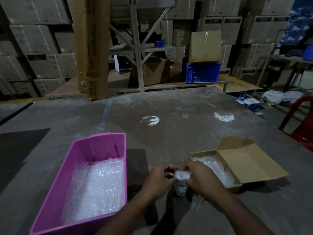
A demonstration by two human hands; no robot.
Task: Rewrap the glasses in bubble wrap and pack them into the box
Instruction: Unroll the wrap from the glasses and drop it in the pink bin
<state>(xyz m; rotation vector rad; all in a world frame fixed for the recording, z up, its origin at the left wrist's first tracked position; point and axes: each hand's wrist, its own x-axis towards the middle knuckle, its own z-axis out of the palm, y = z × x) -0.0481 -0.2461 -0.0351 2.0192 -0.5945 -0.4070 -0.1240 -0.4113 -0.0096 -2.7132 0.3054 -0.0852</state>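
Dim warehouse light, bluish-grey cast overall. Two bright glare patches on table [169, 106], reflections of lamps overhead. Dark blocky shadows left of pink bin [81, 167] and between bin and hands. Bubble wrap in bin [94, 187] brightest area, slightly blown out. Wide-angle distortion: shelves [137, 48] and stacked cartons [40, 41] bow toward edges. Corners dark. Background soft, noisy; fine detail smeared.

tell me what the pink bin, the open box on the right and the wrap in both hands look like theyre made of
Pink bin: likely moulded plastic, smooth with a slight sheen and ribbed walls.
Open box: brown cardboard, matt, with folded flaps and visible creases.
Wrap held between the left hand and right hand: clear bubble wrap, a glinting dimpled film; it seems to cover a glass, though the dim light leaves that unsure.
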